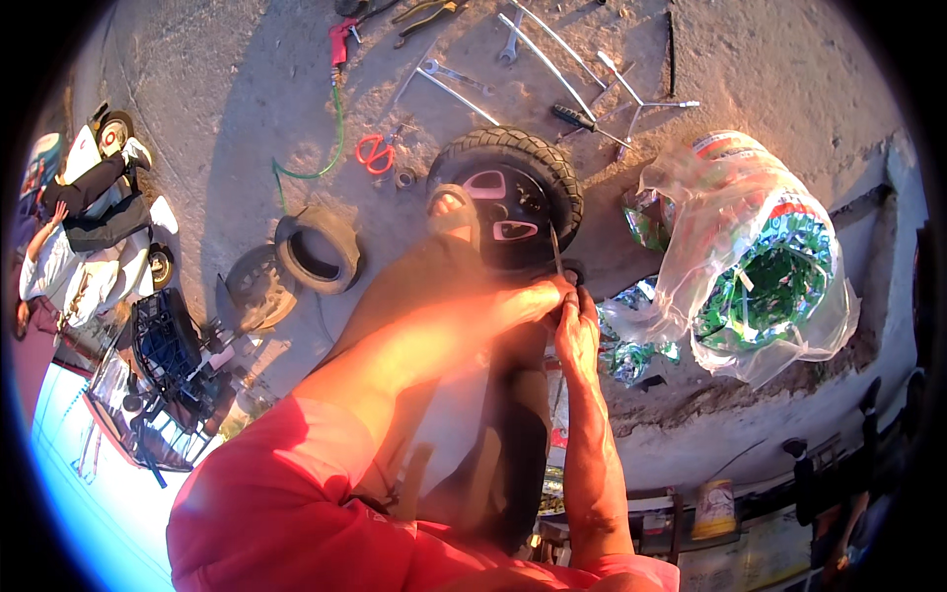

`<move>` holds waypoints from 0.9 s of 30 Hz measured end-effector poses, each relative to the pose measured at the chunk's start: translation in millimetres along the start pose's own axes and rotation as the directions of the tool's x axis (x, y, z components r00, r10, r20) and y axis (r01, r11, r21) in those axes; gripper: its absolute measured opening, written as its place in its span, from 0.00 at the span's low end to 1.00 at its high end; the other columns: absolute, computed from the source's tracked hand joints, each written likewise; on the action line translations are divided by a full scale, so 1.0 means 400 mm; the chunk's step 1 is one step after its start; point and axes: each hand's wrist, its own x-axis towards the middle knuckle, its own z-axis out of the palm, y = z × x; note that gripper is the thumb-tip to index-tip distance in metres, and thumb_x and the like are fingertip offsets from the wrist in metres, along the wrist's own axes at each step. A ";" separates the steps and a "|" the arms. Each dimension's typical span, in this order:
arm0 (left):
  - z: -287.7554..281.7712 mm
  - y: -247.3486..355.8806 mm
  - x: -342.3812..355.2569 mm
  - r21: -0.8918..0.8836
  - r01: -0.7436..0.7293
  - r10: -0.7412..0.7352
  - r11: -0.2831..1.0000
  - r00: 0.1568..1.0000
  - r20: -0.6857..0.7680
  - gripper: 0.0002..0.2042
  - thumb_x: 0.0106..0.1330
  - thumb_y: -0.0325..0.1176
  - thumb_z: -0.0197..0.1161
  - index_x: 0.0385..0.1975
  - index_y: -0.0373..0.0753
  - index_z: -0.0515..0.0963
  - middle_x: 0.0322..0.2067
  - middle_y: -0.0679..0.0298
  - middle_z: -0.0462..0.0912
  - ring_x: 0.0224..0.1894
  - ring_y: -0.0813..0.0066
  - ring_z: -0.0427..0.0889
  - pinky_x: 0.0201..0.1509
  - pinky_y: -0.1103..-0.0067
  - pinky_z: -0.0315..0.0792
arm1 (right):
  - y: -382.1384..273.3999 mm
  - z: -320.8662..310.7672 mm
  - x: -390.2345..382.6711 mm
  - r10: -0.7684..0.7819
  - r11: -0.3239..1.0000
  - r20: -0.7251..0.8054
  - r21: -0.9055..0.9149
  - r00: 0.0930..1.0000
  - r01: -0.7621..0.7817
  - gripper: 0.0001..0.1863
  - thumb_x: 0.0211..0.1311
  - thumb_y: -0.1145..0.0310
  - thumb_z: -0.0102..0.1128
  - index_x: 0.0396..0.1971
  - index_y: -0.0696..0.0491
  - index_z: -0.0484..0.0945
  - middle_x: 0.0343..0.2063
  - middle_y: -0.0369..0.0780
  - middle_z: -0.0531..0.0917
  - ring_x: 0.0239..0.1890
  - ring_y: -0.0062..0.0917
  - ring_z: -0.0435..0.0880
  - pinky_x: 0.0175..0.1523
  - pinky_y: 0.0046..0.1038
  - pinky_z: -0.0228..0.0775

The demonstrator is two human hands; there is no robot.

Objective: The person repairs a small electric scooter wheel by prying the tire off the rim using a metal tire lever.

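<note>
A black wheel with a treaded tire (564,185) lies on the ground, with my sandaled foot (450,215) on it. A thin metal lever (556,247) runs from the rim down to my hands. My left hand (546,294) is closed around the lever's lower end, its outline partly washed out by glare. My right hand (577,331) is closed just beside and below it; what its fingers hold is hidden.
Loose tire (330,268), red air gun (340,44), red scissors (376,153), several wrenches (511,39), rods and screwdriver (574,116) lie around. Plastic-wrapped tires (752,281) sit right beside a concrete step (691,444). Scooters (113,237) and other people (39,247) are at left.
</note>
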 end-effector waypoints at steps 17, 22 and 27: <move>-0.365 -0.030 -0.020 0.019 0.082 -0.062 0.996 0.867 -0.495 0.20 0.63 0.51 0.68 0.32 0.36 0.83 0.28 0.54 0.88 0.30 0.53 0.87 0.35 0.60 0.77 | -0.067 -0.023 0.095 0.458 0.852 0.155 0.204 0.876 -0.482 0.21 0.76 0.63 0.55 0.66 0.43 0.75 0.26 0.32 0.74 0.14 0.12 0.60 0.16 0.19 0.49; -0.670 -0.218 -0.072 0.297 0.201 0.040 0.934 0.765 -0.643 0.22 0.60 0.46 0.72 0.48 0.39 0.77 0.49 0.48 0.82 0.52 0.43 0.82 0.53 0.53 0.76 | -0.142 -0.022 0.117 0.539 0.791 0.161 0.239 0.827 -0.563 0.21 0.75 0.66 0.57 0.66 0.44 0.75 0.26 0.32 0.74 0.14 0.13 0.60 0.16 0.19 0.49; -0.707 -0.257 -0.026 0.427 0.085 0.187 0.900 0.810 -0.555 0.18 0.62 0.46 0.70 0.42 0.38 0.79 0.43 0.45 0.84 0.47 0.42 0.84 0.49 0.52 0.77 | -0.212 -0.030 0.120 0.577 0.747 0.185 0.275 0.796 -0.606 0.22 0.75 0.67 0.56 0.67 0.46 0.74 0.26 0.33 0.74 0.14 0.13 0.60 0.16 0.18 0.49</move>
